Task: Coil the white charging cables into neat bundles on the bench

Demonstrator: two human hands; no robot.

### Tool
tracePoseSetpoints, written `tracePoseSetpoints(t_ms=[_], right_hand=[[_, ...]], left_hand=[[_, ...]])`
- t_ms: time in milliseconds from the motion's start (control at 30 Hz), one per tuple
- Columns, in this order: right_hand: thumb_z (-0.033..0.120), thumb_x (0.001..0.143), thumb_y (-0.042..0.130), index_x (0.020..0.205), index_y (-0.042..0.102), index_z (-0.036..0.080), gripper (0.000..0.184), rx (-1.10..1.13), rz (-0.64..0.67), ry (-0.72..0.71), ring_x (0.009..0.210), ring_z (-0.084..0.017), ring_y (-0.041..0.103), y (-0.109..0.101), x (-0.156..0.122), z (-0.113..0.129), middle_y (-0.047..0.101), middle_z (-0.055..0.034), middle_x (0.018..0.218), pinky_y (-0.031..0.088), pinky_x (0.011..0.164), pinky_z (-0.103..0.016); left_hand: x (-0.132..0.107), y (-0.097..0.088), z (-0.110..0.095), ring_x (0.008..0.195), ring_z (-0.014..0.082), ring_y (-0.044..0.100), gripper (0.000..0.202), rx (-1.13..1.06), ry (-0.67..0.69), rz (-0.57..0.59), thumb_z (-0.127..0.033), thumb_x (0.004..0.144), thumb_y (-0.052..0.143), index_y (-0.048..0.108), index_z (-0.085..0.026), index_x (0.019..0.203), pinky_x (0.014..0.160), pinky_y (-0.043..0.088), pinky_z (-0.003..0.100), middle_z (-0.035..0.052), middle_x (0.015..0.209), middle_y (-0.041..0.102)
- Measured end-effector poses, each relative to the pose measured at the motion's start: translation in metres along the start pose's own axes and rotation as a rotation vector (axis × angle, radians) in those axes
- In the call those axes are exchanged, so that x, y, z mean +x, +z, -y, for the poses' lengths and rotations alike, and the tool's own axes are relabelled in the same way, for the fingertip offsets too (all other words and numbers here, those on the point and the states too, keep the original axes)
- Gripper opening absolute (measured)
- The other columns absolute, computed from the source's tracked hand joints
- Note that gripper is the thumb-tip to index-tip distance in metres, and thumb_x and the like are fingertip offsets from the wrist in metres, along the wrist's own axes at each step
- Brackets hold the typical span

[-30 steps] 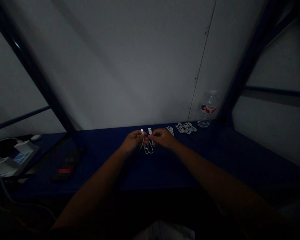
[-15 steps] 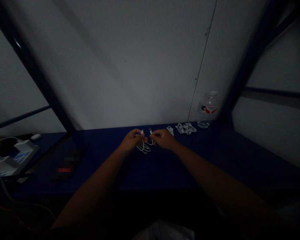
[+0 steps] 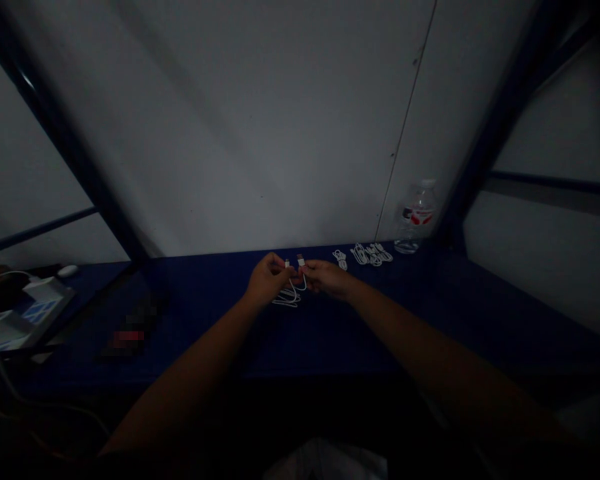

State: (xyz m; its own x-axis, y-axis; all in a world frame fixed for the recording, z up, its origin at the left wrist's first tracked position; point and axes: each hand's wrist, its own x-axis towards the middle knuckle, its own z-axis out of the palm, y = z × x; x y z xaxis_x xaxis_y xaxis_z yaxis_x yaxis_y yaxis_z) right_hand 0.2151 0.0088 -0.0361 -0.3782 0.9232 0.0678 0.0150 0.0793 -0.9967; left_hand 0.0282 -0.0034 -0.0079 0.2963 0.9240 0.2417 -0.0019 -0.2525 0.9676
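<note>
My left hand (image 3: 269, 280) pinches a small white cable connector (image 3: 287, 264) between thumb and fingers. My right hand (image 3: 327, 279) holds a larger white USB plug (image 3: 301, 260) a short way to the right of it, and the two plugs stand upright and apart. Thin white cable (image 3: 286, 300) runs down from both hands and loops low over the dark blue tabletop (image 3: 330, 340). I cannot tell whether the loops touch the table.
Bundled white cables (image 3: 373, 254) and a smaller coil (image 3: 340, 259) lie along the wall. A plastic water bottle (image 3: 417, 217) stands at the back right. At the left are a blurred dark object (image 3: 133, 330), a white mouse (image 3: 67, 271) and a white device (image 3: 30, 313).
The cable loops have swung left and now hang lower and flatter beneath my left hand. Both hands stay close together, still holding the plugs, and the view has shifted slightly.
</note>
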Motion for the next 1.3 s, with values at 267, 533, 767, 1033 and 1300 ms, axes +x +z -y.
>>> tracePoseSetpoints(t_ms=[267,533,767,1033,1300], right_hand=[[0.049,0.079,0.065,0.082,0.066,0.017,0.032,-0.028,-0.086,-0.124,0.051,-0.009,0.050,0.001,-0.006,0.009,0.058,0.0014,0.060,0.041,0.049,-0.022],[0.055,0.080,0.062,0.080,0.068,0.018,0.038,-0.135,-0.082,-0.137,0.054,-0.012,0.055,0.002,-0.009,0.013,0.062,-0.0008,0.060,0.048,0.056,-0.026],[0.053,0.083,0.059,0.078,0.070,0.018,0.037,-0.336,-0.162,-0.242,0.050,-0.013,0.056,0.001,-0.011,0.019,0.061,-0.0005,0.055,0.045,0.052,-0.025],[0.040,0.083,0.064,0.087,0.077,0.024,0.021,-0.844,-0.451,-0.396,0.083,-0.022,0.065,-0.001,-0.013,0.022,0.074,-0.0062,0.090,0.047,0.075,-0.033],[0.040,0.088,0.057,0.096,0.075,0.026,0.024,-0.999,-0.474,-0.430,0.087,-0.022,0.062,0.002,-0.018,0.028,0.072,-0.0071,0.096,0.044,0.078,-0.034]], left_hand=[[0.001,-0.001,-0.005,0.073,0.0207,0.072,0.028,-0.070,-0.015,-0.030,-0.030,0.078,0.072,0.051,-0.017,0.090,0.063,0.057,0.031,0.0070,0.082,0.071],[0.003,-0.005,-0.004,0.076,0.0186,0.071,0.025,-0.135,-0.038,-0.025,-0.031,0.083,0.069,0.058,-0.014,0.098,0.073,0.056,0.032,0.0091,0.085,0.072],[0.003,-0.007,-0.004,0.070,0.0184,0.070,0.024,-0.008,0.012,-0.060,-0.031,0.081,0.069,0.055,-0.017,0.095,0.065,0.054,0.031,0.0064,0.080,0.070],[-0.003,-0.015,-0.008,0.069,0.0188,0.059,0.015,0.566,0.243,-0.196,-0.034,0.077,0.070,0.062,-0.022,0.075,0.061,0.042,0.027,0.0034,0.069,0.063],[-0.005,-0.015,-0.016,0.083,0.0228,0.055,0.004,0.673,0.369,-0.178,-0.028,0.080,0.066,0.068,-0.025,0.083,0.076,0.041,0.030,0.0056,0.081,0.062]])
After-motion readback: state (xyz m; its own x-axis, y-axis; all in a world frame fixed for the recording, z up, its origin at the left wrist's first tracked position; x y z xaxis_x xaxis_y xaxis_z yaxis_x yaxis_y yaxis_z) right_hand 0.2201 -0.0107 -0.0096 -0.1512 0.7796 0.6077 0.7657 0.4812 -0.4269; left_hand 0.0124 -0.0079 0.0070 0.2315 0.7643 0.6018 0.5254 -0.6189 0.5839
